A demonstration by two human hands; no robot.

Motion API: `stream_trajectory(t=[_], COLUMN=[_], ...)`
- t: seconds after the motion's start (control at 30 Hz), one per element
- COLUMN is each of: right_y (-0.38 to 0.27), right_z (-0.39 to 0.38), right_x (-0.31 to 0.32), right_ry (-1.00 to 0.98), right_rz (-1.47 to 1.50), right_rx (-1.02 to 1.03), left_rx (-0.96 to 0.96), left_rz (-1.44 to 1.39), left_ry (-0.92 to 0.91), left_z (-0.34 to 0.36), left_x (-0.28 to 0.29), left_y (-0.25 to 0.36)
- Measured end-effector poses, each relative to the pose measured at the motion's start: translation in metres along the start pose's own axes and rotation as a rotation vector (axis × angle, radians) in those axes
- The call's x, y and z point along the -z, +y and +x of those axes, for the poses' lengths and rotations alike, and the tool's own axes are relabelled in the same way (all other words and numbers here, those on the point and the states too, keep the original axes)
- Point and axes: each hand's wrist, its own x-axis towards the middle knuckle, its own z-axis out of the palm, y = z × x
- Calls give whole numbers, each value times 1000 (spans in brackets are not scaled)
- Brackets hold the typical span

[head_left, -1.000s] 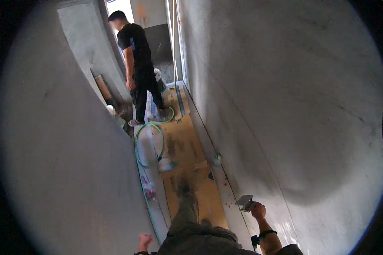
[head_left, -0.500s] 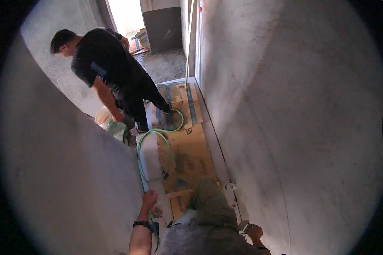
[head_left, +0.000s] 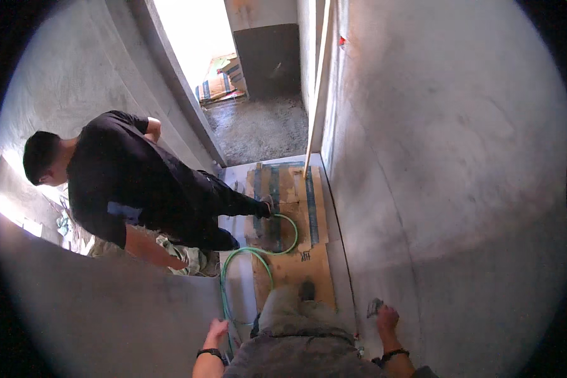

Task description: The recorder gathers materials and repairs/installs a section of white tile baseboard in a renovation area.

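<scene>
My left hand (head_left: 218, 329) is at the lower left, fingers closed, a dark band on the wrist. Beside it, or in its grip, runs a green hose (head_left: 226, 302); which of the two I cannot tell. Out to the right, my right hand (head_left: 389, 316) grips a small grey tool (head_left: 374, 307) close to the grey wall (head_left: 460, 252). The tool is too blurred to name. Ahead, the hose loops over flattened cardboard (head_left: 290, 271) on the floor.
A co-worker (head_left: 132, 183) in dark clothes leans into an opening on the left, one arm lowered by a pale green sack (head_left: 186, 258). A long pale pole (head_left: 318, 88) leans at the far right. Beyond lies a bright doorway (head_left: 192, 38) with cardboard stacked near it.
My view has shifted forward and up along the passage. The right hand with the tool has moved up and outward beside the wall; the left is lower in view. The co-worker appears nearer, further left.
</scene>
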Motion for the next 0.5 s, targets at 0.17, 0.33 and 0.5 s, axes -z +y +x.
stream_trajectory(t=[0.17,0.33,0.5], right_y=[-82,-182,-248], right_z=[234,414,543], right_x=[91,143,173], right_ry=[201,266,270], right_rz=[22,62,139], right_rx=[157,169,147], left_rx=[-193,-300,-505], left_rz=[-290,63,0], left_ry=[5,-5,66], left_z=[84,178,237], left_x=[9,32,65], left_y=[147,318,471])
